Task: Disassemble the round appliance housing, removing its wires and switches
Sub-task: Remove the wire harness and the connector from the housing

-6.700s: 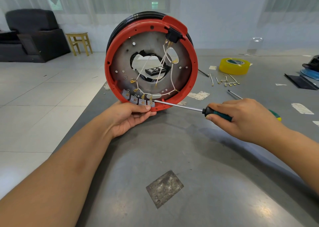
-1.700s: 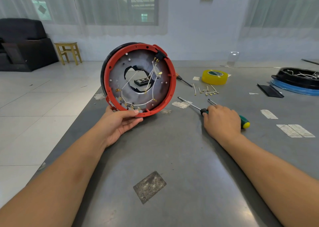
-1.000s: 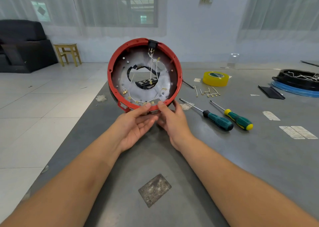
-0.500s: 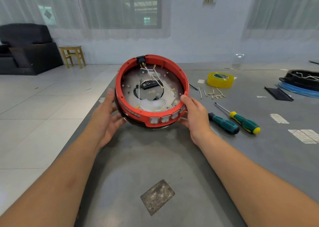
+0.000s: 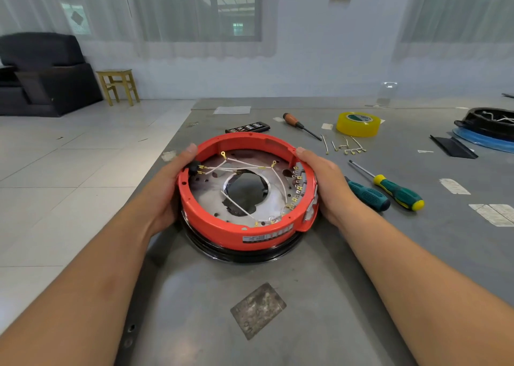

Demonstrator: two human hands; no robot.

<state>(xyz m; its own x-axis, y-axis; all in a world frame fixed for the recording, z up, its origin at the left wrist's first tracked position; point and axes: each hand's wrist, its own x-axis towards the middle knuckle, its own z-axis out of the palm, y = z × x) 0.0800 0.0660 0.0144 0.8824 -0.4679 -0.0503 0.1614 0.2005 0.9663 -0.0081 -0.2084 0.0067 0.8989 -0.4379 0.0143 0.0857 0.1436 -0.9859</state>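
Note:
The round housing point(image 5: 222, 226), a red ring over a black base, lies flat on the grey table point(image 5: 319, 296) with its open side up. Inside, white wires point(image 5: 279, 180) with brass terminals cross a metal plate with a central hole. A row of grey switches point(image 5: 301, 182) lines the right inner rim, and a black connector point(image 5: 193, 168) sits at the left rim. My left hand point(image 5: 164, 187) grips the housing's left side, thumb on the rim. My right hand point(image 5: 328, 185) grips the right side.
Two green-handled screwdrivers point(image 5: 400, 194) lie right of my right hand. Farther back are loose screws and wire pieces point(image 5: 346, 146), a yellow tape roll point(image 5: 358, 123), a wooden-handled screwdriver point(image 5: 299, 125) and a black bit case point(image 5: 247, 128). Another black housing point(image 5: 489, 122) sits far right. The table's edge runs along the left.
I put the screwdriver down on the table, then took the housing in both hands. It went from standing on edge to lying flat, turned so the switches face right.

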